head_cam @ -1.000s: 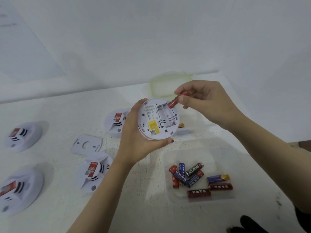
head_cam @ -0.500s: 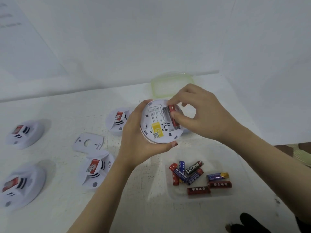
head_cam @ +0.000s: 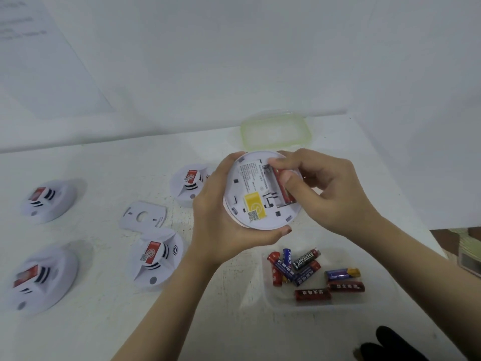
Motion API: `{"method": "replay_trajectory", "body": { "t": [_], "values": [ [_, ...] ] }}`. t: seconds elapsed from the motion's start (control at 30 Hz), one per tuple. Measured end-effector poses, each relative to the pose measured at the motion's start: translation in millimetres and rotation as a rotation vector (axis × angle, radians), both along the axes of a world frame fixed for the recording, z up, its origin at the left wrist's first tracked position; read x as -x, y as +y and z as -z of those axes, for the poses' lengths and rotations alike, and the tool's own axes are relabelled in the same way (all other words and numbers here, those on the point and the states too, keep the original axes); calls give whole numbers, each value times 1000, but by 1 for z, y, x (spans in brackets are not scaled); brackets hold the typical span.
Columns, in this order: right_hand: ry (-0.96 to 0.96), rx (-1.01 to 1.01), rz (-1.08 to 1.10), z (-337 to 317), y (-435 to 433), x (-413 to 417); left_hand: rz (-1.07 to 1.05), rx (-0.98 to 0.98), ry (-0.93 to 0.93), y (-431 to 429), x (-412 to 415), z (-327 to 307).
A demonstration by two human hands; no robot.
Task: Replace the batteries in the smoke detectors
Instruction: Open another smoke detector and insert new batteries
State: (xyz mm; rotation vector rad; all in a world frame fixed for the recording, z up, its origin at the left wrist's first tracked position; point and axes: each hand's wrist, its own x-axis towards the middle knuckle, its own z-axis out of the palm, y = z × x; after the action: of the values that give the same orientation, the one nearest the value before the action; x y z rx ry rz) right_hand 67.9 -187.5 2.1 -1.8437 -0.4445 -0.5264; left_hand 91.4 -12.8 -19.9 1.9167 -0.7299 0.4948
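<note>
My left hand grips a white round smoke detector, held above the table with its back and yellow label facing me. In its open battery bay lies a red battery, partly hidden. My right hand pinches that battery between thumb and fingertips and holds it down in the bay. A clear plastic tray at the lower right holds several loose red, blue and black batteries.
More white smoke detectors sit face up on the white table: one behind my left hand, one below it, two at the left. A loose white mounting plate lies between them. A green-rimmed lid rests by the wall.
My right hand brought the red battery down from above the detector into the battery bay and now holds it seated there. My left hand kept its grip on the detector.
</note>
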Motion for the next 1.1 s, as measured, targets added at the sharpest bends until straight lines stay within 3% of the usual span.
{"method": "replay_trajectory", "body": {
  "t": [0.17, 0.43, 0.63, 0.73, 0.77, 0.83, 0.93, 1.0, 1.1],
  "values": [
    [-135, 59, 22, 3, 0, 3, -13, 29, 13, 1, 0, 0],
    [-170, 85, 79, 8, -2, 0, 8, 32, 11, -3, -4, -1],
    [168, -71, -128, 7, -9, -11, -15, 8, 81, 2, -19, 2],
    [297, -123, 14, 6, -17, -28, -27, 26, 124, 5, -25, 6],
    [312, -40, 101, 5, -20, -36, -30, 25, 140, 7, -26, 9],
    [347, 309, 207, 8, -30, -55, -42, -1, 164, 9, -29, 16],
    [543, 801, 76, 14, -39, -78, -82, -51, 201, 10, -33, 24],
    [617, 899, 16, 17, -37, -83, -104, -68, 214, 9, -34, 27],
    [573, 961, 82, 18, -30, -85, -125, -72, 225, 9, -35, 28]
  ]
}}
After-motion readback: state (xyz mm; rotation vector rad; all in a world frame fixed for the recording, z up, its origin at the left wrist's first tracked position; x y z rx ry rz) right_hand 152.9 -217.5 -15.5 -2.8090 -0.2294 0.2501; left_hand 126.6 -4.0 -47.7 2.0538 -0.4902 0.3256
